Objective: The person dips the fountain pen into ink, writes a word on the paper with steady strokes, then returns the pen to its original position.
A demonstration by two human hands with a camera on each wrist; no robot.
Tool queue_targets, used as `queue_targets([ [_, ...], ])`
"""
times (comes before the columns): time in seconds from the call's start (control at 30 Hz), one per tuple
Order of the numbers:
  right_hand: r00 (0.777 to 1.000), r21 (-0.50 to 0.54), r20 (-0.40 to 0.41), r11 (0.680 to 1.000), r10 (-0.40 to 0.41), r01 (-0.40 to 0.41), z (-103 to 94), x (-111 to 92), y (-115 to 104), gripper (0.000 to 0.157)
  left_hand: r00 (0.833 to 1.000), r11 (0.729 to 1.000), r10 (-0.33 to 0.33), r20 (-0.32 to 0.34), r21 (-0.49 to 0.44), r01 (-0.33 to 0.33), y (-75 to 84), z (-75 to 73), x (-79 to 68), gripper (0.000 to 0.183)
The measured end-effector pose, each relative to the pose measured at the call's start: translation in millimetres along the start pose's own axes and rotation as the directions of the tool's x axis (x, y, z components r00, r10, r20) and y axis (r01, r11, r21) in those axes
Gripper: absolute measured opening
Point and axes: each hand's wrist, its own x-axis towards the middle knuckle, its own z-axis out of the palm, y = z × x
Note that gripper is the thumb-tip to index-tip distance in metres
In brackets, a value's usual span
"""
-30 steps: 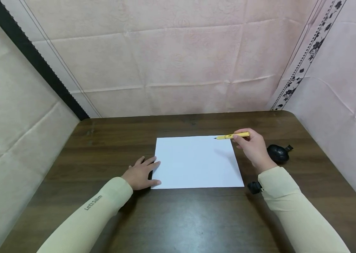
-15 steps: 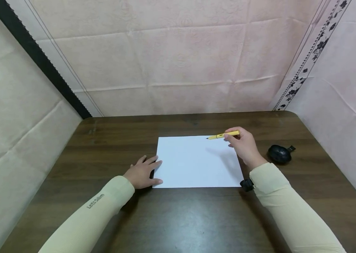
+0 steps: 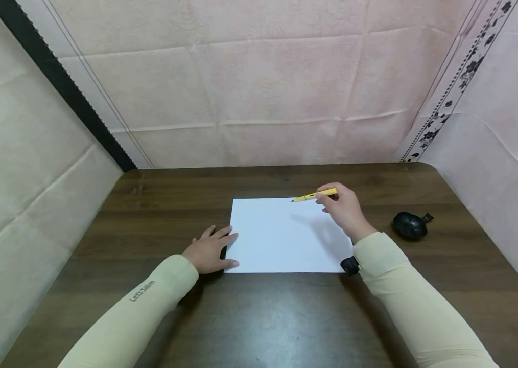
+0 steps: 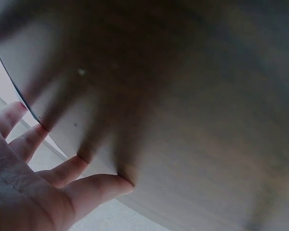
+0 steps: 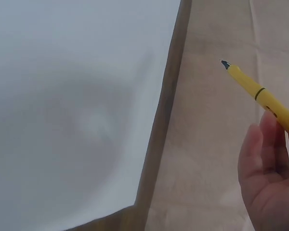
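A blank white sheet of paper lies on the brown table. Spread across its left edge, my left hand touches the paper and the tabletop with its fingertips. My right hand pinches a yellow fountain pen above the upper right part of the sheet. The dark nib points left, and a shadow on the paper suggests the pen is held clear of it. In the right wrist view the fountain pen shows its bare nib, with the fingers of the right hand around its barrel.
A small black rounded object with a tab sits on the table to the right of the paper. Pale patterned cloth hangs behind and at both sides. A black device is worn on the right wrist.
My right hand has moved left with the fountain pen, from the sheet's right edge to over its upper right part. The left hand stays at the left edge.
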Motion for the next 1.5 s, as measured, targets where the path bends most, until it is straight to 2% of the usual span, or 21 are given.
queue_targets([
  [0.17, 0.999, 0.016, 0.01, 0.999, 0.034, -0.034, 7.5, 2, 0, 0.027, 1.0, 1.0, -0.002, -0.003, -0.001, 0.002, -0.9, 1.1, 1.7, 0.076],
  [0.47, 0.999, 0.04, 0.046, 0.999, 0.024, -0.026, 21.8, 3, -2, 0.026, 1.0, 1.0, -0.008, 0.003, -0.003, 0.008, 1.3, 0.5, 1.4, 0.076],
  [0.83, 0.997, 0.022, 0.056, 0.998, 0.057, -0.058, 37.6, 6, 1, 0.024, 1.0, 1.0, -0.007, -0.001, 0.001, 0.007, 2.9, -0.9, -0.4, 0.075],
  [1.2, 0.996, 0.022, 0.081, 0.999, 0.025, -0.027, 53.1, 8, 4, 0.022, 1.0, 1.0, -0.014, -0.001, 0.005, 0.014, 0.7, 1.4, 1.3, 0.076],
  [1.5, 0.995, 0.003, 0.092, 1.0, 0.031, -0.031, 63.4, 11, 4, 0.024, 1.0, 1.0, -0.012, 0.004, 0.006, 0.012, -0.5, 1.3, 1.8, 0.076],
])
